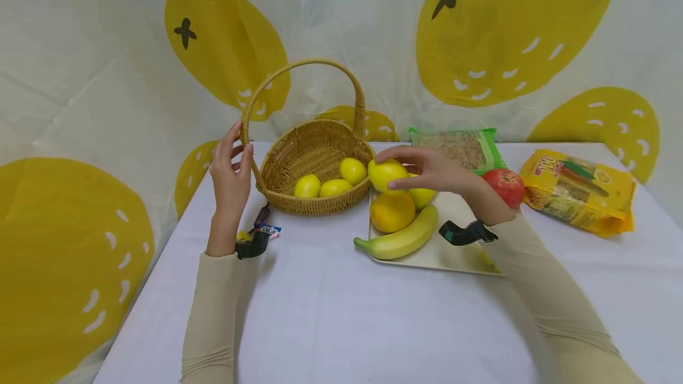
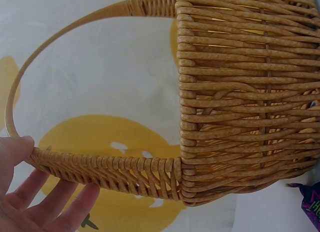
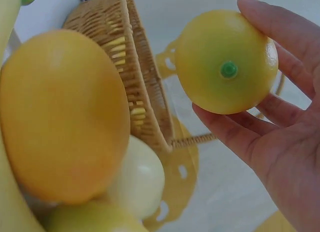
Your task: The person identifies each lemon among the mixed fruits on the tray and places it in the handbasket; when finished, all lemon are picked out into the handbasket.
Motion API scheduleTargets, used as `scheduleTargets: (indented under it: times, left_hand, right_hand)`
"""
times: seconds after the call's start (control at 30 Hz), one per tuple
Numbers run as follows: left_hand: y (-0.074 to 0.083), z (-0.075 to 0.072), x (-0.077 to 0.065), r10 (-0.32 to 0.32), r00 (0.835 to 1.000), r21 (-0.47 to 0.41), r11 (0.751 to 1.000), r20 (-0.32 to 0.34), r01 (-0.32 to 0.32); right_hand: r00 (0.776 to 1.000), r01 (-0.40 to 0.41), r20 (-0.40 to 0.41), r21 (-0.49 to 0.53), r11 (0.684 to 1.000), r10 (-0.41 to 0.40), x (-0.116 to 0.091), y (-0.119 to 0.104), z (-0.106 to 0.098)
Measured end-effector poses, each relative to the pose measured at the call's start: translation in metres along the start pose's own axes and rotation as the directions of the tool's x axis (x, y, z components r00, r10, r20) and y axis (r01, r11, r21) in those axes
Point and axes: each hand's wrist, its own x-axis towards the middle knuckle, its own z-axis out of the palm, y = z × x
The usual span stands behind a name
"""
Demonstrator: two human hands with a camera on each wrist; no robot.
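A wicker basket [image 1: 299, 205] with a tall arched handle [image 1: 306, 63] stands toward the back of the table. Three lemons [image 1: 308, 186] lie inside it. My left hand [image 1: 230, 179] grips the handle's left side low down, thumb on one side and fingers on the other in the left wrist view. Between thumb and fingers, my right hand [image 1: 437, 170] holds another lemon [image 3: 227, 62], raised beside the basket's right rim. Below that hand, a pale tray [image 1: 450, 212] carries an orange-yellow fruit [image 1: 392, 213], a banana [image 1: 408, 240] and a yellow fruit [image 1: 424, 197] partly hidden by the hand.
Behind the tray lies a green-edged package [image 1: 464, 150]. A red fruit [image 1: 507, 187] sits by my right wrist, next to a yellow package [image 1: 578, 191]. Small wrapped snacks [image 1: 267, 231] lie near my left wrist. A printed cloth hangs behind the table.
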Motion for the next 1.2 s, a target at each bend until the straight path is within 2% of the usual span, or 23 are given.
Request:
scheduleTargets:
  times: [0.2, 0.37, 0.6, 0.7, 0.87, 1.03, 1.2]
  left_hand:
    - [0.001, 0.000, 0.000, 0.006, 1.000, 0.003, 1.000, -0.002, -0.006]
    - [0.003, 0.001, 0.001, -0.003, 1.000, 0.003, 1.000, 0.000, 0.003]
    - [0.003, 0.001, 0.001, -0.005, 1.000, -0.014, 1.000, 0.003, 0.005]
    - [0.003, 0.001, 0.000, -0.008, 1.000, -0.003, 1.000, 0.002, 0.008]
    - [0.001, 0.001, -0.002, -0.010, 1.000, 0.003, 1.000, 0.008, 0.010]
    - [0.001, 0.002, -0.001, -0.005, 1.000, -0.006, 1.000, 0.010, 0.005]
    - [0.001, 0.001, 0.000, -0.004, 1.000, 0.003, 1.000, 0.007, 0.004]
  right_hand:
    - [0.999, 0.030, 0.017, 0.045, 0.999, -0.031, 0.033, 0.000, 0.011]
    - [0.998, 0.062, 0.000, 0.038, 0.997, -0.062, 0.055, 0.003, 0.019]
    - [0.999, 0.045, -0.018, -0.059, 0.997, -0.046, 0.081, 0.019, 0.028]
    - [1.000, 0.004, 0.008, -0.091, 0.996, -0.003, 0.087, 0.024, 0.031]
    - [0.996, -0.064, 0.058, -0.076, 0.995, 0.068, 0.091, 0.028, 0.036]
    - [0.992, -0.077, 0.092, -0.087, 0.993, 0.085, 0.092, 0.032, 0.035]
    - [0.994, -0.058, 0.081, -0.146, 0.988, 0.070, 0.093, 0.031, 0.033]
